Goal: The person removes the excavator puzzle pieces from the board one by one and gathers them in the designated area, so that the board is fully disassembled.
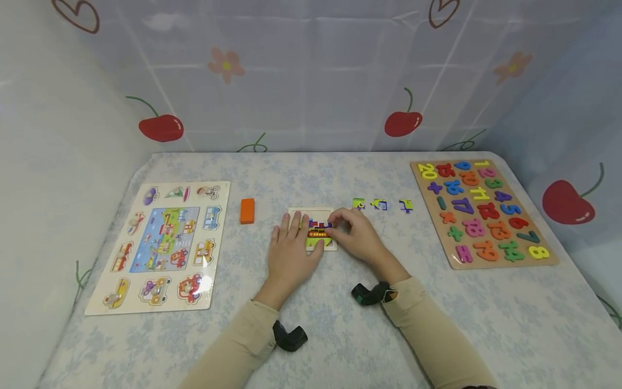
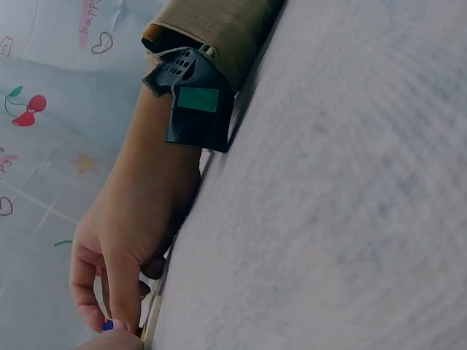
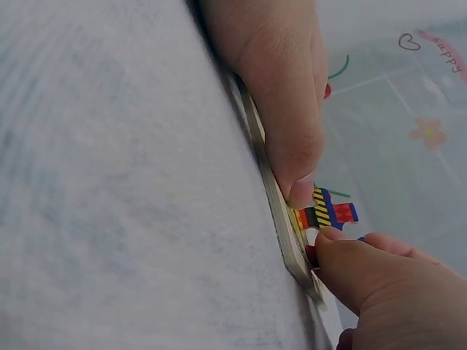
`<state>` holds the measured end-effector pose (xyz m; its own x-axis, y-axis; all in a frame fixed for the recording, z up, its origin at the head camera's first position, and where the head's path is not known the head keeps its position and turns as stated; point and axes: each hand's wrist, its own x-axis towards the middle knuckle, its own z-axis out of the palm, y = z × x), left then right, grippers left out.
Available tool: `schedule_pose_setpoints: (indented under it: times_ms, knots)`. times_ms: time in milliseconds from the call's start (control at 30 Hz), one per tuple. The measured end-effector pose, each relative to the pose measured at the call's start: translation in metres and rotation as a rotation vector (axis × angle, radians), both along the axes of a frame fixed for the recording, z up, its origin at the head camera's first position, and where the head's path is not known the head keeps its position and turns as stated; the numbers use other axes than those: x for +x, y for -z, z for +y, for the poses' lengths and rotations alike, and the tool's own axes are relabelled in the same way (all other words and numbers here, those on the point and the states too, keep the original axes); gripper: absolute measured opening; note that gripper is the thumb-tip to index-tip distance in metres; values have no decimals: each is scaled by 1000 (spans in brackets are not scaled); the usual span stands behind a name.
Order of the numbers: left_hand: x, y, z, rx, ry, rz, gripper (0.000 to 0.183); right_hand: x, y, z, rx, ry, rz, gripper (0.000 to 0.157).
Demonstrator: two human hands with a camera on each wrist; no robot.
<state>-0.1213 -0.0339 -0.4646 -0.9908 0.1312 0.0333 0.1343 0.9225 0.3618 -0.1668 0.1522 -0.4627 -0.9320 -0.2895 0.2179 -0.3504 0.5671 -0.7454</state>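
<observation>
A small jigsaw board [image 1: 311,211] with a light frame and a colourful vehicle-like picture lies mid-table. My left hand [image 1: 291,256] rests on its left part, fingers straight and spread, and the left thumb [image 3: 292,138] presses near the lower edge. At the right side of the board, my right hand [image 1: 360,237] pinches a jigsaw piece between thumb and forefinger, mostly hidden by the fingers. In the right wrist view, a jigsaw piece [image 3: 332,212] with yellow-black stripes, red and blue stands tilted up from the board between the two thumbs.
Three loose jigsaw pieces [image 1: 380,205] lie in a row beyond my right hand. An orange block [image 1: 247,210] stands left of the board. A vehicle peg puzzle [image 1: 221,195] lies at far left, a wooden number board [image 1: 443,237] at right. A printed curtain [image 1: 311,81] hangs behind.
</observation>
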Motion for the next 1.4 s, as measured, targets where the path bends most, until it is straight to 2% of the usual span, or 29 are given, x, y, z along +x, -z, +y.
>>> schedule_pose_setpoints:
  times_ms: [267, 433, 700, 833, 1067, 1233, 1400]
  knots:
    - [0, 1, 0, -9, 0, -4, 75, 1, -1, 0, -56, 5, 11, 12]
    - [0, 1, -1, -6, -3, -16, 76, 0, 0, 0, -51, 30, 12, 15]
    - [1, 2, 0, -24, -2, -30, 76, 0, -11, 10, -15, 74, -98, 15]
    - [1, 2, 0, -19, 2, -25, 76, 3, -23, 27, 37, 84, -157, 16]
    - [1, 3, -2, 1, 3, -20, 75, 11, -42, 79, 176, 188, -238, 21]
    - [1, 4, -3, 2, 6, -16, 75, 15, -45, 117, 255, 254, -274, 26]
    - [0, 4, -2, 6, 9, -6, 75, 18, -46, 139, 296, 301, -296, 30]
